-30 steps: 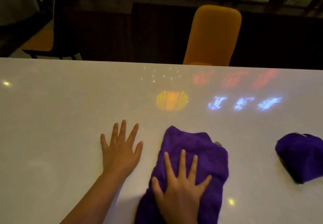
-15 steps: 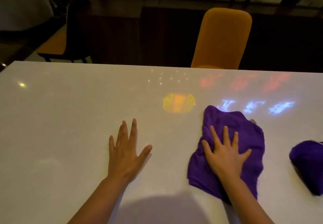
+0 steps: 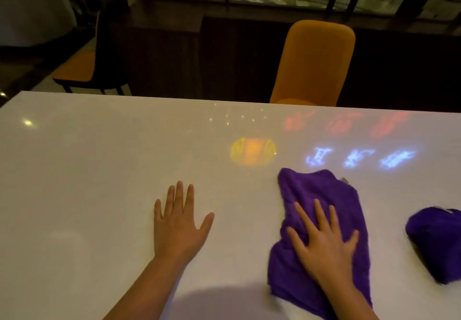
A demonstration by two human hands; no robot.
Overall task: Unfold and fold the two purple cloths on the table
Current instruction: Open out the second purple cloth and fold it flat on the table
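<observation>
- Head view: the right hand (image 3: 324,242) is lying flat with fingers spread on top of the nearer purple cloth (image 3: 321,195), pressing it onto the white table (image 3: 99,170); it is gripping nothing, only bearing down with the palm.
- The left hand (image 3: 178,222) is resting open and flat on bare table, well apart from that cloth and touching no fabric.
- The nearer purple cloth is lying to the right of centre, rumpled, with a loose wavy far edge and a small pale tag (image 3: 345,180) showing at its far right corner; it is looking partly folded rather than spread out, though the dim light and blur around the hand are making the layers hard to read.
- The second purple cloth (image 3: 436,240) is sitting as a compact bundle near the right edge of the table, apart from the first, with a pale tag on top; neither hand is touching it.
- Handling, as a judgement: the fabric is looking like soft, light, plush towelling, limp with no stiffness, so it is likely sliding easily on the glossy table under a flat palm. Pinching a corner or a free edge, such as the tagged corner, seems the better hold for opening it out, with the other hand pinning the opposite side.
- No containers are showing on the table; only coloured light reflections are lying on its surface. An orange chair (image 3: 314,62) is standing beyond the far edge.
</observation>
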